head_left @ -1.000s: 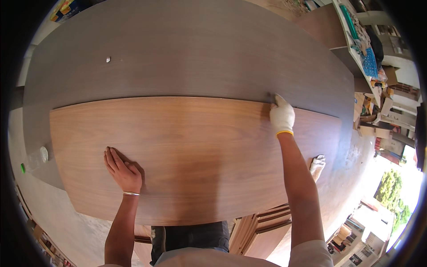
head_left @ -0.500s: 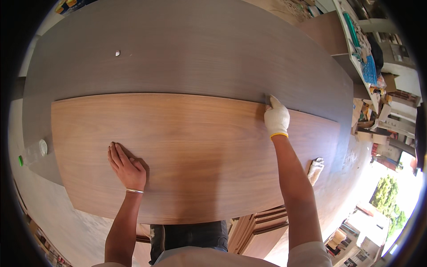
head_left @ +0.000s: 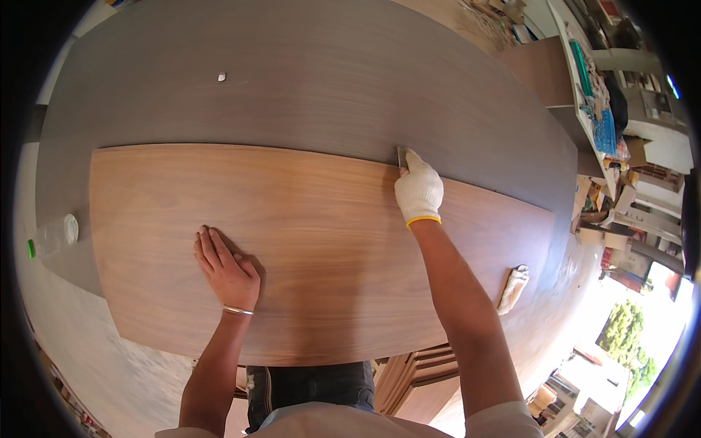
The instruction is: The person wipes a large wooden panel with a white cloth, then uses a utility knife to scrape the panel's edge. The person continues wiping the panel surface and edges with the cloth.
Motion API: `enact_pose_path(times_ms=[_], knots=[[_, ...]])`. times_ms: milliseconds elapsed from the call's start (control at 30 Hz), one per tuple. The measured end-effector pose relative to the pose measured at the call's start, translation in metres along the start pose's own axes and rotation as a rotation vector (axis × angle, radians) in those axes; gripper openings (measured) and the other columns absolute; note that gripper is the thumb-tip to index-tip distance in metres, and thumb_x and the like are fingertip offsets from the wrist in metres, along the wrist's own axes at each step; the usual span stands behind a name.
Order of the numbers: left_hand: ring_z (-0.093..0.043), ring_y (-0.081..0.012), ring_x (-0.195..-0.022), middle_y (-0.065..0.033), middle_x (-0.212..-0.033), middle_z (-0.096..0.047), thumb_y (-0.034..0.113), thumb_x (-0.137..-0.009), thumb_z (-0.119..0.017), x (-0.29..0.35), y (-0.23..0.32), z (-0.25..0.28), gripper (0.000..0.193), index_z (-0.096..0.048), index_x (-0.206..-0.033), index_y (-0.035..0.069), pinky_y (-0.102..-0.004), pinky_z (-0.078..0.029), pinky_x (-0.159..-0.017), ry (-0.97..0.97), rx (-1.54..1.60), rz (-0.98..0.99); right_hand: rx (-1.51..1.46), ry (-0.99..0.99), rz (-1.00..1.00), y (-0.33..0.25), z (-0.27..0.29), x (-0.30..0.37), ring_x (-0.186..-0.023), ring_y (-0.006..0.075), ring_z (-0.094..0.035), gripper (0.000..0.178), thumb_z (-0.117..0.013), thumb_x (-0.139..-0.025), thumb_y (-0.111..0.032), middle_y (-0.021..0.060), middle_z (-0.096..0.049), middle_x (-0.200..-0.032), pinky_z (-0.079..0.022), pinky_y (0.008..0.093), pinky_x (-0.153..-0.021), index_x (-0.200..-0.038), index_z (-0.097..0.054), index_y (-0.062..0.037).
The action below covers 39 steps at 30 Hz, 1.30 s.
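A light brown wood-grain panel lies flat on a larger grey-brown sheet. My bare left hand, with a silver bracelet at the wrist, rests palm down on the panel's left half, fingers stretched out. At the panel's far edge, right of the middle, is my right hand in a white knit glove with a yellow cuff. Its fingers are closed on a thin flat blade that stands up at that edge. The blade's lower part is hidden by the glove.
A rolled white cloth or glove lies at the panel's right end. A small white piece sits on the grey-brown sheet. On the left are a clear round container and a green cap. Stacked boards stand by my legs.
My right hand has slid left along the panel's far edge with the blade. My left hand has shifted a little to the right on the panel.
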<state>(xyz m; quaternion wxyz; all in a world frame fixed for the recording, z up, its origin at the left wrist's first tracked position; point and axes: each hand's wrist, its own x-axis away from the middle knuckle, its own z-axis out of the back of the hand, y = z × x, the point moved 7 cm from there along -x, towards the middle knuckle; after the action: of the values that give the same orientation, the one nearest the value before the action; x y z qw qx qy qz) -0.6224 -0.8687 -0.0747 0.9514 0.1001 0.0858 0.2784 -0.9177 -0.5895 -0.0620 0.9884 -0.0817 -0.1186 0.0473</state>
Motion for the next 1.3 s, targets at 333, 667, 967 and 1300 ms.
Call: enact_pose_path(times_ms=[333,667,967,1300], knots=[[-0.03,-0.0513,-0.15,-0.0291,-0.162,-0.034,0.011,-0.091,-0.047,0.001,-0.005,0.005,0.069,-0.035,-0.154,-0.012,-0.0615,-0.026,-0.124,-0.027,0.067,-0.007,0.003,-0.055,-0.044,-0.012,-0.002,0.0,-0.114,0.0396,-0.067,0.041,-0.06,-0.096,-0.016,0.019,-0.072,-0.122,-0.053,0.0474,-0.097,-0.136,-0.066,-0.0127],[-0.03,-0.0524,-0.15,-0.0308,-0.162,-0.034,0.011,-0.087,-0.052,0.0,-0.001,0.005,0.072,-0.035,-0.154,-0.013,-0.0625,-0.026,-0.124,-0.055,0.083,0.028,0.018,0.023,-0.075,-0.016,-0.005,0.009,-0.108,0.0398,-0.069,0.04,-0.062,-0.098,-0.016,0.0187,-0.074,-0.115,-0.055,0.0481,-0.091,-0.137,-0.066,-0.0154],[-0.03,-0.0536,-0.149,-0.0349,-0.159,-0.035,0.013,-0.084,-0.056,0.002,-0.003,0.002,0.073,-0.039,-0.15,-0.016,-0.0647,-0.025,-0.124,-0.084,0.165,0.037,0.017,-0.083,0.015,-0.14,-0.029,0.019,-0.108,0.038,-0.069,0.041,-0.059,-0.099,-0.013,0.0163,-0.072,-0.114,-0.055,0.0491,-0.089,-0.14,-0.062,-0.0157],[-0.033,-0.0523,-0.148,-0.0318,-0.158,-0.039,0.013,-0.082,-0.059,0.002,-0.008,0.005,0.071,-0.045,-0.147,-0.014,-0.0644,-0.026,-0.123,-0.077,0.377,0.079,0.071,-0.093,0.187,-0.277,-0.056,0.033,-0.104,0.0406,-0.07,0.041,-0.06,-0.097,-0.015,0.0193,-0.073,-0.109,-0.055,0.0521,-0.088,-0.138,-0.062,-0.0122]])
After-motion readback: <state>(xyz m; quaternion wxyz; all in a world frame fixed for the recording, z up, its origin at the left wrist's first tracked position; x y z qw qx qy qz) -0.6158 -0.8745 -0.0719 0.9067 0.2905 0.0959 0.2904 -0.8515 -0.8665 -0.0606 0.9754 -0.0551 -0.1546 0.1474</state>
